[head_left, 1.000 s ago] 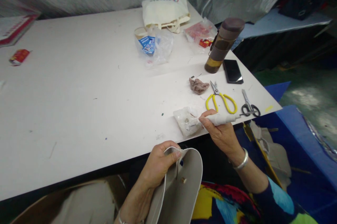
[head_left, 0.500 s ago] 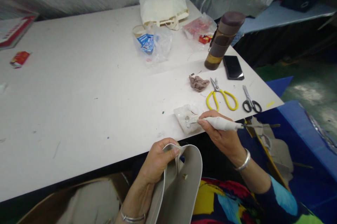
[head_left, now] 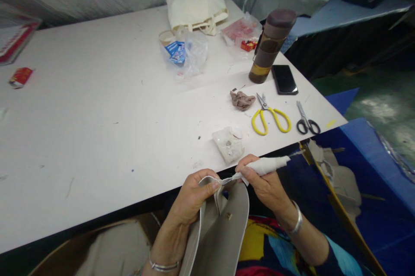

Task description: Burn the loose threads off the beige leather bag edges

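My left hand (head_left: 196, 194) grips the upper edge of a grey-beige bag (head_left: 223, 241), thumb over the rim and fingers on its far side. A small gold stud (head_left: 228, 216) shows on the bag's inner face. My right hand (head_left: 264, 183) is closed round a white-wrapped hand tool (head_left: 267, 165) with a thin metal tip. That tip meets the bag's edge close to my left thumb; the exact contact is too small to make out. Just beyond, at the table's near edge, lies a small clear plastic packet (head_left: 228, 144) with whitish contents.
On the white table (head_left: 97, 116) lie yellow-handled scissors (head_left: 271, 116), black-handled scissors (head_left: 307, 122), a crumpled brown cloth (head_left: 242, 100) and a phone (head_left: 284, 79). A bottle (head_left: 272, 45), plastic bags and a cream tote (head_left: 197, 8) stand farther back. Boxes of beige pieces flank me below.
My right hand has brought the tool's tip from the plastic packet down and left to the bag's edge. My left hand keeps its hold on the bag.
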